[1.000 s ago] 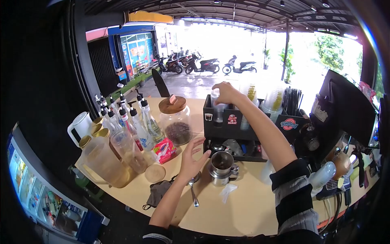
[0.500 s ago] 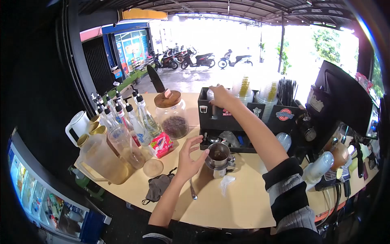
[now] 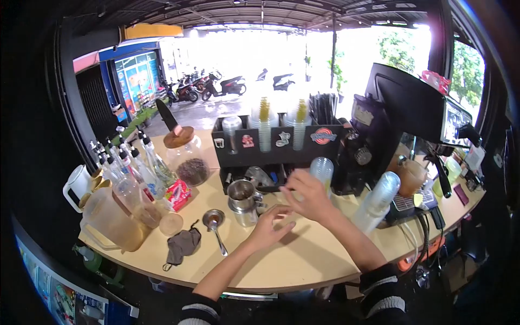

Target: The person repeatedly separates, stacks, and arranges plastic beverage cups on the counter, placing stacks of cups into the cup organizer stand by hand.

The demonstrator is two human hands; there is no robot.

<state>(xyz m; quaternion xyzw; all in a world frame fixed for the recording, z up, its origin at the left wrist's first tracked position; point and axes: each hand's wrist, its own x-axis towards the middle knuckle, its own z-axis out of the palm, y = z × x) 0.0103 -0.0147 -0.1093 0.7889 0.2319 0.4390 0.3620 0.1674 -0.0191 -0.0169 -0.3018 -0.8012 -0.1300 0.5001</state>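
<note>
My left hand (image 3: pixel 271 227) is low over the table, fingers apart with nothing seen in them. Just right of it, my right hand (image 3: pixel 310 196) is held up with its fingers curled together; whatever they may hold is hidden. Left of both hands stands a metal drip coffee filter (image 3: pixel 242 190) with dark contents, set on a metal cup (image 3: pixel 247 218). A spoon (image 3: pixel 220 241) rests on the table with its upper end at a small round metal dish (image 3: pixel 213 218). A clear plastic cup stack (image 3: pixel 322 170) stands behind my right hand.
A black rack (image 3: pixel 244 157) with plastic cups and straws spans the back. On the left are pump bottles (image 3: pixel 143 173), a pitcher (image 3: pixel 116 222), a wooden-lidded jar (image 3: pixel 192 169), a red packet (image 3: pixel 177 195) and a grey mask (image 3: pixel 183 246). A coffee machine (image 3: pixel 403 203) is at right.
My right hand has come back from the rack's left slot to the front of the table, near my left hand. The view has swung right. The white scrap by the metal cup no longer shows.
</note>
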